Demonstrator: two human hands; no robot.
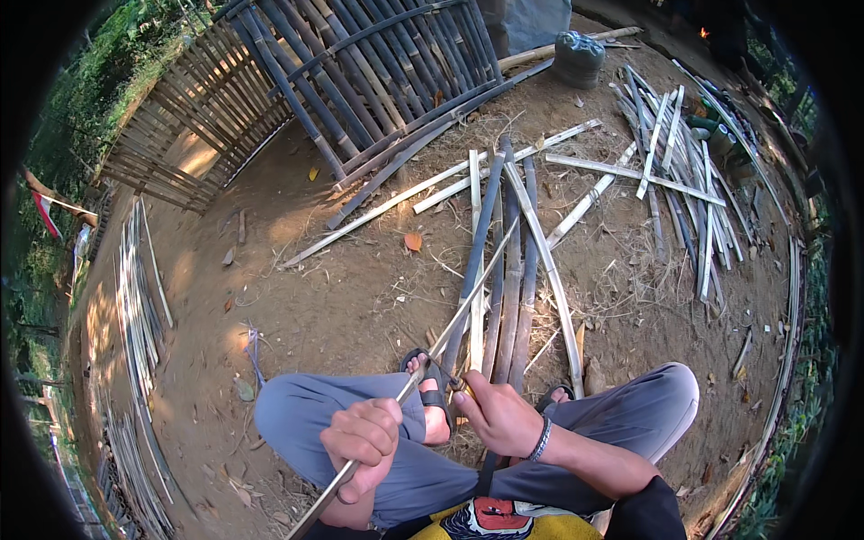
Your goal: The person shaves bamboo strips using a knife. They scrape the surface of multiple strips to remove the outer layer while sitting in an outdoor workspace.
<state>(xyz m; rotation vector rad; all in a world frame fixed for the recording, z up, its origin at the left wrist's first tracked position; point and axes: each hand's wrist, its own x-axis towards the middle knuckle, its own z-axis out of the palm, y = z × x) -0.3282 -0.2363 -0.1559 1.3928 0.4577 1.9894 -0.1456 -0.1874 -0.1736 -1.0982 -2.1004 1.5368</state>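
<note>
My left hand (363, 443) is closed round a long, thin bamboo strip (457, 319), which runs slantwise from the lower edge up past my knees. In my right hand (500, 419) is a small knife (460, 385), its handle mostly covered by my fingers. The dark blade meets the strip just beyond my left hand. How deep it cuts, I cannot tell. Between my feet, several split bamboo slats (511, 288) lie side by side, pointing away from me. A pale slat (549, 261) crosses over their far end.
A dark bamboo panel (360, 72) and a lighter slatted panel (193, 117) stand at the far left. A pile of slats (693, 189) lies at the far right, near a dark bag (578, 59). Thin strips (139, 306) are heaped along the left. A small flame (704, 33) shows at the top right.
</note>
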